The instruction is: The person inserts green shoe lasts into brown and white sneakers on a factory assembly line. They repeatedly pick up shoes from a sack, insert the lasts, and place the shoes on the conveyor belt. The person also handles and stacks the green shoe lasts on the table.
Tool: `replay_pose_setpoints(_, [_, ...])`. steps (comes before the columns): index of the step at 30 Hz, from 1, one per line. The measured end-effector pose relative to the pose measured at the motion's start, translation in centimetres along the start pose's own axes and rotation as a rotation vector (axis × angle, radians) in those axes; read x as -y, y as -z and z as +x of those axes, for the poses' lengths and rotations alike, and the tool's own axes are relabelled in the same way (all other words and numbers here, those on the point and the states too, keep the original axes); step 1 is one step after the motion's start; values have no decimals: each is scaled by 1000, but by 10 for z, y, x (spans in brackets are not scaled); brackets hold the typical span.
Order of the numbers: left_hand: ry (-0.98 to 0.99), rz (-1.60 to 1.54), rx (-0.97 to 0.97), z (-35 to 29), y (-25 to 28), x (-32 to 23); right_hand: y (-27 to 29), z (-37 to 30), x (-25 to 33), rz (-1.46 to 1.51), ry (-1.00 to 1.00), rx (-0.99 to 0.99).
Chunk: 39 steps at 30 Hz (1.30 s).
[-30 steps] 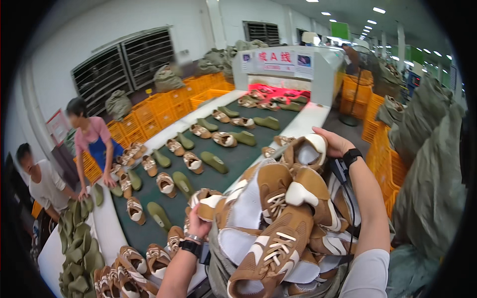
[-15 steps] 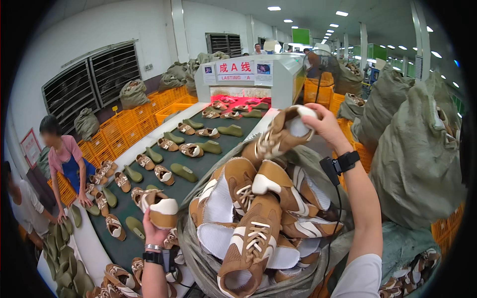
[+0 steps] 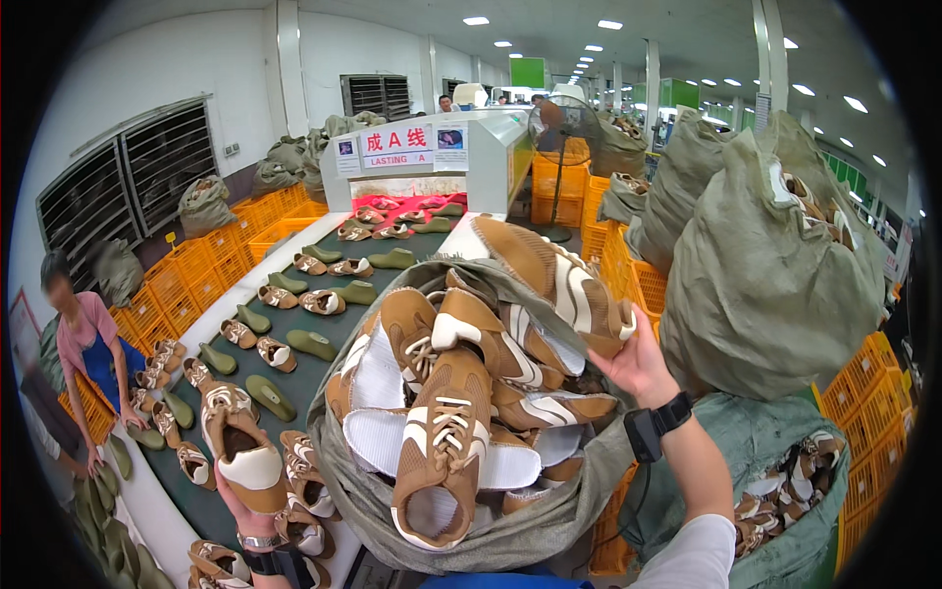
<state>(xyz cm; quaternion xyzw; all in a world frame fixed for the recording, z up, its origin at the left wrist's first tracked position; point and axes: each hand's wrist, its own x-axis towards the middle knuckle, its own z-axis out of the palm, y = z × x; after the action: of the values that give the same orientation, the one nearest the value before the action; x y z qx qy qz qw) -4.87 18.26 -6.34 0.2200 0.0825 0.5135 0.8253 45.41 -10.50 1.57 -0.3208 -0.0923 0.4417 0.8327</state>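
My left hand is closed around a brown sneaker with white trim, its heel and opening facing me, above the conveyor's near edge. On the right, my right hand grips one end of another brown sneaker, whose striped side shows. That shoe is held over the far rim of a large grey-green sack. Heaped in the sack are several matching sneakers, one laced sneaker lying on top, and white ribbed insoles or soles show among them. My fingers under the left shoe are partly hidden.
A dark green conveyor carries sneakers and green shoe lasts toward a white machine. A co-worker in pink handles lasts at the left. Full sacks and orange crates stand at the right.
The view has swung right. My right hand has lowered and its sneaker has turned to show its side. The sneaker in my left hand has tilted, its opening now facing me.
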Motion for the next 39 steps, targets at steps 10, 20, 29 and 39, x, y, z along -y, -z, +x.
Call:
replay_pose_setpoints(10, [-80,26,26,-34,-18,1,61,36,7,-508,467,-427])
replay_pose_setpoints(20, [-47,27,-60,-48,-15,13,31,82,-46,-1475,536,-346])
replay_pose_setpoints(29, [60,-1,47,-68,-22,28,-141,48,-39,-1789,1170,642])
replay_pose_setpoints(39, [-1,79,-31,-112,4,37,-250,120,-188,-2738,666,1397])
